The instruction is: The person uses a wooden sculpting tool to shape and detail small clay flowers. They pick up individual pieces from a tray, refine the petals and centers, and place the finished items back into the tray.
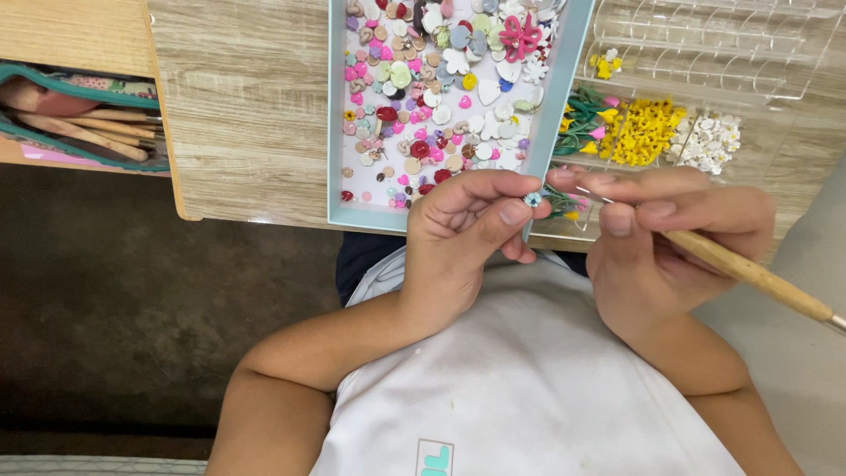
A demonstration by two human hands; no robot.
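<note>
A tiny pale-blue flower piece is being pinched between the thumb and forefinger of the left hand, whose fingers are being curled tightly together around it, just in front of the near edge of the counter. A wooden-handled tool is being gripped by the right hand, with its fingers being pressed together along the shaft in a pen-like hold and the thin tip being directed toward the flower piece; whether the tip is touching the piece cannot be told. Behind the hands, a shallow light-blue tray is being kept on the counter, filled with many small finished pieces in pink, white, red, beige and purple, so a good share of the shaping is being judged as done already. To the right, a clear compartment box is being used for sorted pieces: green stems, yellow flowers and white flowers, with several compartments at the back looking bare. The blue piece is being judged as in the middle of detailing and not yet set down with the others. At the far left, a pouch of wooden tools is being left open.
</note>
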